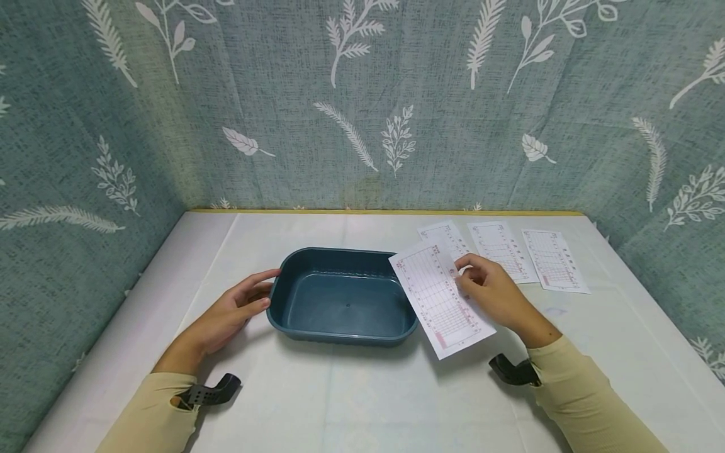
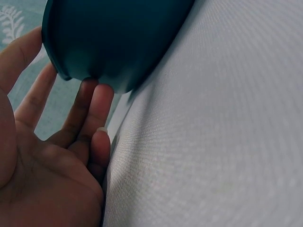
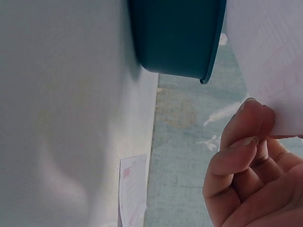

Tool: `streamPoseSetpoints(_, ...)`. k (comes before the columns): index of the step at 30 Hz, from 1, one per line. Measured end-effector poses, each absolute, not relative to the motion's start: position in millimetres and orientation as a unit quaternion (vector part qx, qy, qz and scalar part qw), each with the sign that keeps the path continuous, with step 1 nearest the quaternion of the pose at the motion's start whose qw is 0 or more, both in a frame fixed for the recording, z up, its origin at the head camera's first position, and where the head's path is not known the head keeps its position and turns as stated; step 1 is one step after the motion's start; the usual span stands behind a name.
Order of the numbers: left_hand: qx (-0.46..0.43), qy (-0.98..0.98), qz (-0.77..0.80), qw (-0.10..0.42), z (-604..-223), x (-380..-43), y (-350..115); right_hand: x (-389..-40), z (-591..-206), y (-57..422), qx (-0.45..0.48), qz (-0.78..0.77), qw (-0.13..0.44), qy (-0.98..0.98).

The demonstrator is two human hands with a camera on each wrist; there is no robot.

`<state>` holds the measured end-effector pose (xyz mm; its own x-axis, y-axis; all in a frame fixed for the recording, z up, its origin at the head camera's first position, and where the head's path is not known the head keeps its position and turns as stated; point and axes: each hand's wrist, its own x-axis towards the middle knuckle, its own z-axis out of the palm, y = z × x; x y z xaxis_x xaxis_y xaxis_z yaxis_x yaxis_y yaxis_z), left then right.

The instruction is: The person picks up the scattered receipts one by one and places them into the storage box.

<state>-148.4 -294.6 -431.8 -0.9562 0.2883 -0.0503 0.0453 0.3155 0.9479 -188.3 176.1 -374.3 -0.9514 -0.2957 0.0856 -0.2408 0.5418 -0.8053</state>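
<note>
A dark teal plastic basin (image 1: 348,305) stands on the table with its inside bare. My left hand (image 1: 232,313) is at its left end; the fingertips touch the rim and outer wall, the fingers mostly extended, as the left wrist view shows against the basin (image 2: 113,42). Between thumb and fingers, my right hand (image 1: 491,290) pinches the right edge of a printed paper form (image 1: 438,299). This sheet is raised, tilted, and overlaps the basin's right end in the head view. In the right wrist view the sheet (image 3: 274,61) hangs above the pinching fingertips (image 3: 251,113).
Three more printed forms lie at the back right: one form (image 1: 444,236) partly behind the held sheet, a middle form (image 1: 503,250) and a right form (image 1: 555,259). A white cloth covers the table (image 1: 362,396). Patterned fabric walls (image 1: 362,126) enclose its back and sides.
</note>
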Motion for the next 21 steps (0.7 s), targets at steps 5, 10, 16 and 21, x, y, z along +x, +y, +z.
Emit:
streamPoseSetpoints(5, 0.106, 0.803, 0.577, 0.106, -433.0, -148.6, -295.3, -188.5, -375.1, 175.7, -0.161, -0.455, 0.021, 0.875)
streamPoseSetpoints(10, 0.111, 0.793, 0.588, 0.114, -434.8, -149.0, -296.3, -187.7, -377.1, 176.0, -0.164, -0.463, 0.029, 0.87)
streamPoseSetpoints(16, 0.109, 0.794, 0.587, 0.113, -435.3, -147.3, -296.7, -185.0, -376.0, 173.5, -0.168, -0.477, 0.03, 0.862)
streamPoseSetpoints(21, 0.112, 0.795, 0.586, 0.108, -434.1, -148.4, -295.8, -184.5, -376.0, 171.0, -0.177, -0.457, 0.006, 0.872)
